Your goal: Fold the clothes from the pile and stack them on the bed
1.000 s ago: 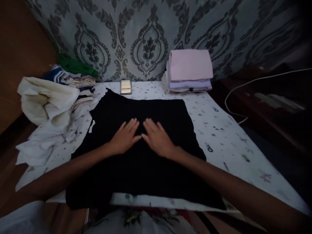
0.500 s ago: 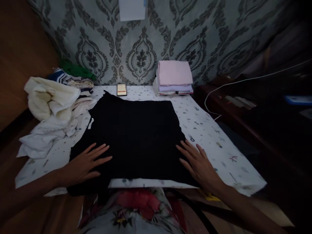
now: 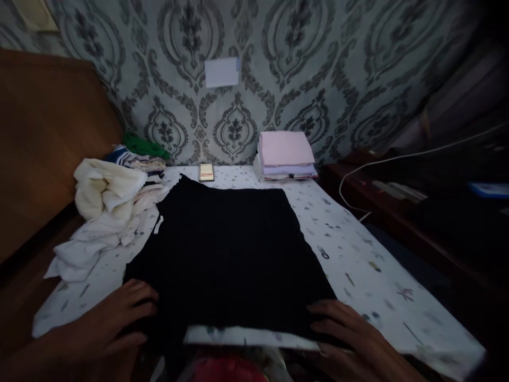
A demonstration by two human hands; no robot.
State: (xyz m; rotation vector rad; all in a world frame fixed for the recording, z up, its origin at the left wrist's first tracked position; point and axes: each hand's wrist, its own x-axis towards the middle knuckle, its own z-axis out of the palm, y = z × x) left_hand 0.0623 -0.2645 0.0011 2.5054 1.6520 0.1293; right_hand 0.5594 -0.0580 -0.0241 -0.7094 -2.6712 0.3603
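A black garment (image 3: 238, 249) lies spread over a table with a white patterned cover (image 3: 358, 270). A small white tag (image 3: 158, 224) shows at its left edge. My left hand (image 3: 123, 313) is on the garment's lower left corner, fingers curled with slight gaps between them. At the lower right corner, my right hand (image 3: 342, 323) has its fingers over the black cloth and its thumb below the table's front edge. Whether either hand pinches the cloth is hard to make out in the dim light.
Crumpled cream and white clothes (image 3: 105, 191) lie at the left, with a green cloth (image 3: 145, 146) behind them. A folded pink stack (image 3: 286, 151) and a small framed card (image 3: 206, 172) stand near the wall. A white cable (image 3: 342, 185) hangs at the right.
The view has tilted up, showing more wall. Both hands have moved from lying flat on the garment to its lower corners, with their fingers now more bent.
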